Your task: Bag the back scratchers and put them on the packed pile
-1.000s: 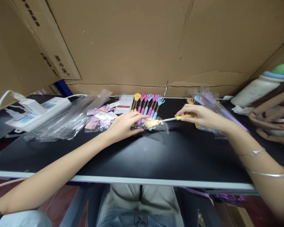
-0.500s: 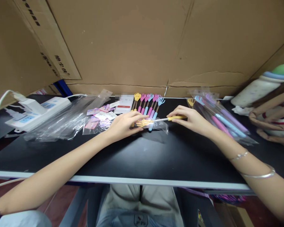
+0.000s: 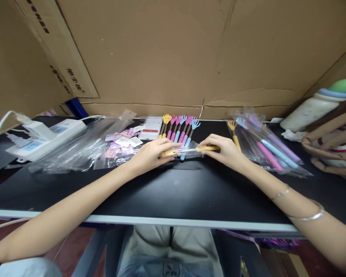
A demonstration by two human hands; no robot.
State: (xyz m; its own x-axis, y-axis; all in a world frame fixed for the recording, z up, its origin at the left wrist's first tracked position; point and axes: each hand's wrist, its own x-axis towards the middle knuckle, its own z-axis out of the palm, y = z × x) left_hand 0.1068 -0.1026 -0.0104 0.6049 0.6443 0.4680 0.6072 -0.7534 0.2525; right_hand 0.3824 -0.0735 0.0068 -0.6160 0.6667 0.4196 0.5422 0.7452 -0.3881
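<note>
A yellow back scratcher point(image 3: 207, 148) lies level between my two hands, its claw end inside a clear plastic bag point(image 3: 195, 154). My left hand point(image 3: 154, 154) pinches the bag around the claw end, and its fingers partly hide the claw. At the other end, my right hand point(image 3: 225, 150) grips the yellow handle near the bag's mouth. Just behind them, several back scratchers in a row point(image 3: 177, 131), with yellow, pink and blue claws, lie on the black table point(image 3: 173, 192). Another yellow back scratcher point(image 3: 233, 130) lies beyond my right hand, partly hidden by it.
On the left are a power strip point(image 3: 50, 136), a pile of clear bags point(image 3: 80, 144) and small printed cards point(image 3: 123, 140). A phone point(image 3: 150, 129) lies behind. To the right are bagged back scratchers point(image 3: 272, 148), a bottle point(image 3: 314, 107) and a brown bag point(image 3: 331, 142). Cardboard point(image 3: 173, 57) walls the back.
My right hand has moved left, and the yellow back scratcher has slid deeper into the bag. The loose yellow back scratcher on the right now shows more of its length.
</note>
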